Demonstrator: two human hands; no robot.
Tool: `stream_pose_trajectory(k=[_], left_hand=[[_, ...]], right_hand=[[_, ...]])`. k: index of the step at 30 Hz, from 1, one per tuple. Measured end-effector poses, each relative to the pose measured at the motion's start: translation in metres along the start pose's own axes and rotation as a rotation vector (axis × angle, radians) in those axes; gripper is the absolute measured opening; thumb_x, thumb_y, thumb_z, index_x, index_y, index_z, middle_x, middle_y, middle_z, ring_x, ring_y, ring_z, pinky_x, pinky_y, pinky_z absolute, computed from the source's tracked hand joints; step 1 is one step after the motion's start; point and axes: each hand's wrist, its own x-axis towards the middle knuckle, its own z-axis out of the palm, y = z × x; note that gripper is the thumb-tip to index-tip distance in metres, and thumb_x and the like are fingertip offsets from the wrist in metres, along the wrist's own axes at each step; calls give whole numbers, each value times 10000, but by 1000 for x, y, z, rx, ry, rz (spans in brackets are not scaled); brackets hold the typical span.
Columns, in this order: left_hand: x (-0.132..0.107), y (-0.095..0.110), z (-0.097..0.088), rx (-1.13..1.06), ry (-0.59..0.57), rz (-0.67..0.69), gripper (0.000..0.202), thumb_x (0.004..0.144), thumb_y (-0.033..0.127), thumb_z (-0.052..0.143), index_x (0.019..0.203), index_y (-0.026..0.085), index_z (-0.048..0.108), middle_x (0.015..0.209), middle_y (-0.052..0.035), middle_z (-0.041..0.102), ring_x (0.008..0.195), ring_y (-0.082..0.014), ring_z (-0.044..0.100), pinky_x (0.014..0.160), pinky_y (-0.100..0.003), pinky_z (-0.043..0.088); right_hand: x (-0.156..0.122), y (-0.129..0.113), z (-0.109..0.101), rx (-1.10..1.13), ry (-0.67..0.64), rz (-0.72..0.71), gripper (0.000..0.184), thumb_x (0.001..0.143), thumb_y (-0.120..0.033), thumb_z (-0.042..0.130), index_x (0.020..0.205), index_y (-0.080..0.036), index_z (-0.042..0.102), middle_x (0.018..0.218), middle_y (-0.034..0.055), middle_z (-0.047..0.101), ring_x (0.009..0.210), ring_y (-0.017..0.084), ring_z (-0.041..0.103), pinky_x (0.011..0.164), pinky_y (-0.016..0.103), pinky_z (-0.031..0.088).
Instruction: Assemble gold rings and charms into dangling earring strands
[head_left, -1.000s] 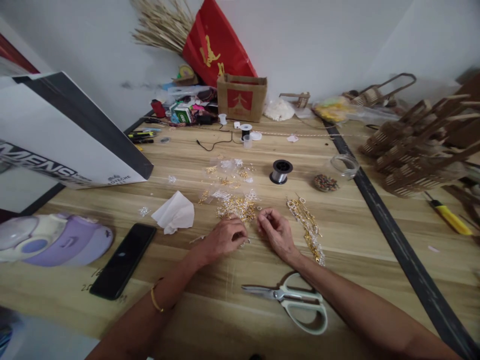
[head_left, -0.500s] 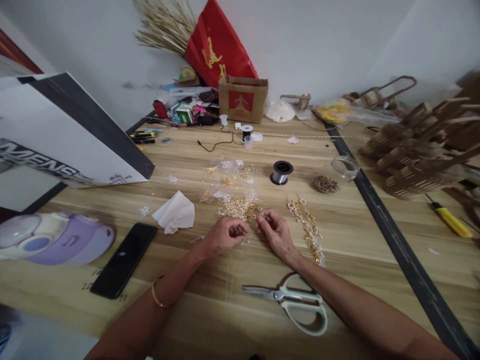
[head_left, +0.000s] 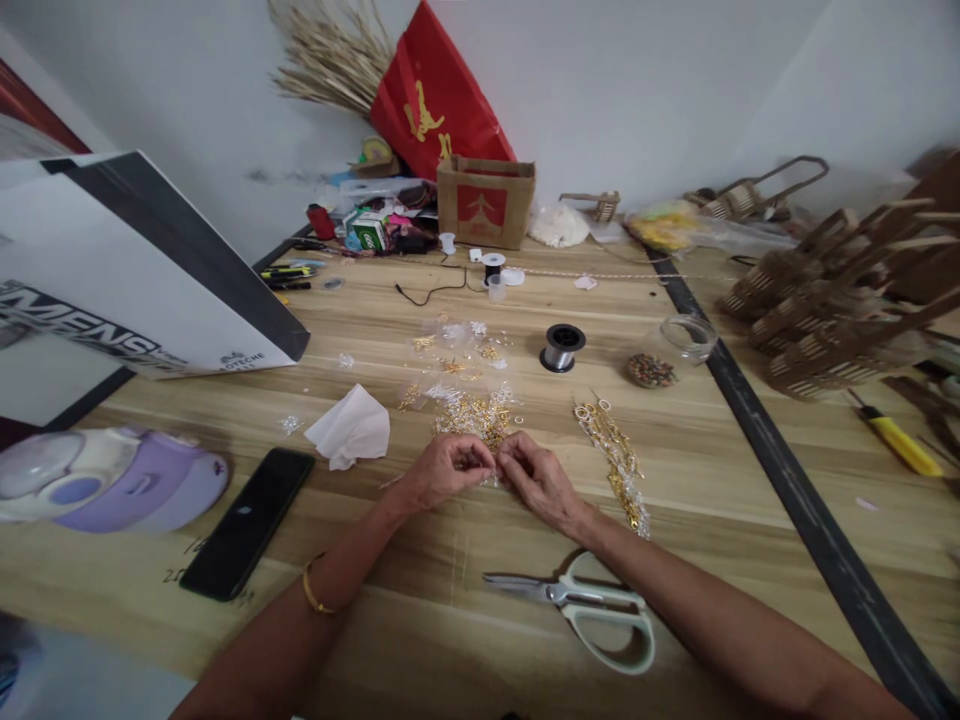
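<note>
My left hand (head_left: 451, 468) and my right hand (head_left: 538, 478) meet fingertip to fingertip at the near edge of a pile of gold and silver beads (head_left: 472, 412). Both are closed in a pinch; whatever lies between the fingers is too small to name. To the right of my right hand lies a bundle of gold and silver beaded strands (head_left: 616, 462) with rings at its far end. Scissors (head_left: 592, 600) with pale green handles rest below my right wrist, blades pointing left. A spool of clear line (head_left: 562, 347) stands beyond the hands.
On the left are a folded tissue (head_left: 349, 428), a black phone (head_left: 247, 522), a purple bottle (head_left: 142, 480) and a large white box (head_left: 150, 270). A jar of mixed beads (head_left: 652, 368) lies on its side at right, near several woven baskets (head_left: 817, 310) and a yellow-handled tool (head_left: 900, 440).
My right hand has moved slightly left and down from the pile's edge, so its fingertips now meet those of my left hand. The left hand has barely moved.
</note>
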Motion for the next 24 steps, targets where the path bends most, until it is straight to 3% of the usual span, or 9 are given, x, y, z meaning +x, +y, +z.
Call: stream_pose_trajectory(k=[5,9,16,24], left_hand=[[1,-2,2,-68,-48,-13,154,685,218,674,752,98,607,673,-27,625,636,-102,584,634,-217,463],[1,-7,3,-114,-76,-28,147,697,206,660,765,102,583,629,-7,608,587,-91,582,597,-206,461],[2,-11,5,-77,-42,-24,145,680,197,666,764,105,592,623,5,588,573,-82,563,568,-189,445],[2,-12,8,-56,-24,-31,138,666,149,658,786,99,613,699,-21,611,638,-88,559,628,-202,465]], right_hand=[[1,3,0,-8,47,-9,190,884,-341,461,812,-174,515,623,-22,465,553,110,418,525,230,332],[3,7,1,112,125,80,219,860,-389,496,809,-175,505,606,-31,454,518,102,401,477,220,317],[6,5,-1,305,195,163,289,819,-458,543,775,-179,480,553,-53,442,433,78,372,400,197,288],[8,6,-3,403,217,144,283,817,-455,558,787,-183,485,541,-48,482,442,84,413,419,198,337]])
